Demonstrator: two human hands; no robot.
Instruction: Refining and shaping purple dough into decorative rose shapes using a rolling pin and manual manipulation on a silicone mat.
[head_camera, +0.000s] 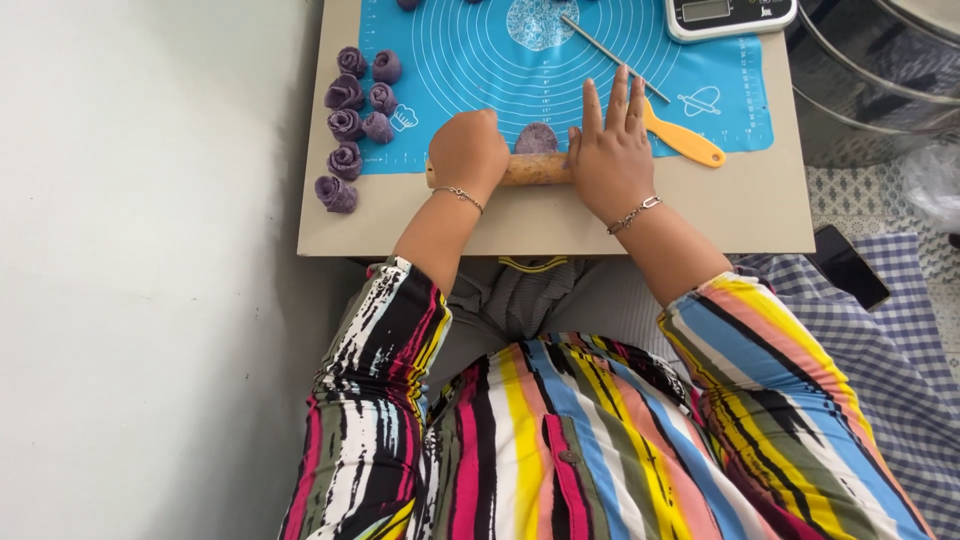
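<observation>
1. The wooden rolling pin (535, 168) is lying with its long axis running left to right across the near edge of the blue silicone baking mat (470, 60), and both hands are pressing down on it, one at each end.
2. The left hand (468, 150) is covering the pin's left end, fingers curled over it in a loose closed grip.
3. The right hand (610, 155) is resting flat on the pin's right part, fingers spread open and pointing toward the far side, not wrapped around it.
4. The small purple dough disc (537, 137) is sitting on the mat just beyond the pin, between the two hands and touching the pin's far side; both hands are about equally near to it.
5. The disc is looking flattened, round and dull violet, with its near edge hidden by the pin.
6. To the left, purple rose-shaped dough pieces (350, 125) are standing in a cluster at the mat's left edge and on the beige board (760, 210).
7. On the right, an orange-handled scraper (685, 140) and a thin metal rod (610, 55) are lying on the mat, with a kitchen scale (730, 15) at the far edge.
</observation>
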